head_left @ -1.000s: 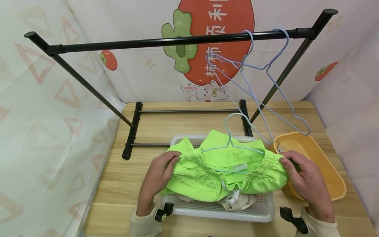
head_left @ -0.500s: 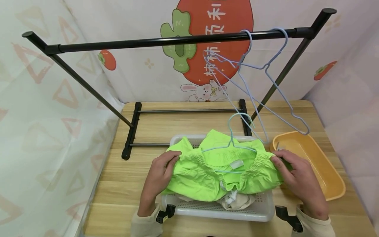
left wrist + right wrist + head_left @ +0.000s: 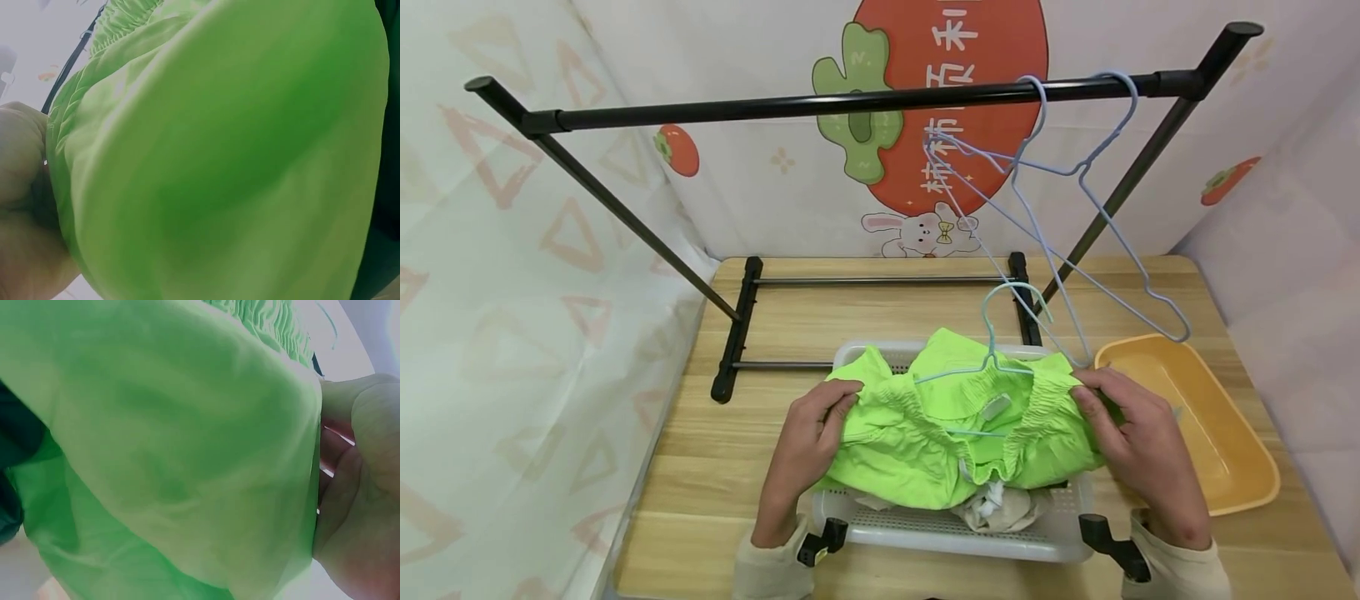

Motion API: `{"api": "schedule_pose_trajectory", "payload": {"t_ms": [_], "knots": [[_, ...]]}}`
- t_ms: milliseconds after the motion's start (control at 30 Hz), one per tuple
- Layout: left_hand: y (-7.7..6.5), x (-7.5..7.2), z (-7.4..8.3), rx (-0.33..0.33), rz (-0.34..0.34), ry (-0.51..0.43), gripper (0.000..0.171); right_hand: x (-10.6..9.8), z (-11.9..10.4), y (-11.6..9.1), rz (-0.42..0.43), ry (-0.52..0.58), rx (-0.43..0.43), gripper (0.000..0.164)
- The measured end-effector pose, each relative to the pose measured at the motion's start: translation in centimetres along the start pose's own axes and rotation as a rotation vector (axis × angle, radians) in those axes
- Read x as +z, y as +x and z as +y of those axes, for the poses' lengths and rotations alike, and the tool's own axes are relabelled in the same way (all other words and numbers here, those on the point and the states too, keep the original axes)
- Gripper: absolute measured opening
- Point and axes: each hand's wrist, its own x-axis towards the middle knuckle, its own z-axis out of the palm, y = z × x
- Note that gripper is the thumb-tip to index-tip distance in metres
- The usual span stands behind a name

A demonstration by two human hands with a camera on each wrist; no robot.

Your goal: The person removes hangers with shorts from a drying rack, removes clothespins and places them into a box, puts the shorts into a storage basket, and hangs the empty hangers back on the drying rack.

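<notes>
Bright green shorts with a gathered elastic waist and a white drawstring spread over the basket in the head view. My left hand pinches their left waist edge between thumb and fingers. At the opposite edge, my right hand pinches the waistband the same way. A pale teal hanger sits inside the waist opening, its hook standing up out of it; its ends are hidden in the cloth. Green fabric fills most of both wrist views, with the left hand and right hand at its edges.
A grey-white perforated basket under the shorts holds beige cloth. To its right stands a yellow-orange tub. Two blue hangers hang from the right of the black rack's bar, reaching down close to the teal hook.
My right hand has moved left with its side of the waistband, narrowing the waist opening around the hanger. The hanger's hook has shifted slightly right. My left hand has stayed nearly in place.
</notes>
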Motion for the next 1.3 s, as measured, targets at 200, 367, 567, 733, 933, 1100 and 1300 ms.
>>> {"api": "schedule_pose_trajectory", "payload": {"t_ms": [200,367,567,733,933,1100,1300], "knots": [[0.2,-0.1,0.1,0.014,0.0,0.008,0.018,0.4,-0.3,0.2,0.006,-0.012,0.003,0.019],[0.2,-0.1,0.0,0.022,-0.008,0.011,0.019,0.6,-0.5,0.2,0.015,-0.012,0.025,0.019],[0.0,-0.6,-0.2,0.021,-0.025,-0.039,0.02,0.6,-0.4,0.2,0.037,-0.01,0.041,0.021],[-0.3,-1.1,-0.6,0.018,-0.02,-0.081,0.021,0.4,0.0,0.0,0.057,-0.009,0.048,0.018],[-0.6,-2.0,-1.1,0.015,0.038,-0.094,0.023,-0.4,0.6,-0.3,0.087,0.005,0.054,0.01],[-1.1,-2.4,-1.5,-0.016,0.059,-0.09,0.024,-1.0,1.1,-0.6,0.096,0.02,0.062,0.008],[-1.7,-3.0,-1.7,-0.097,0.088,-0.1,0.023,-1.5,1.6,-0.9,0.134,0.07,0.038,0.014]]}}
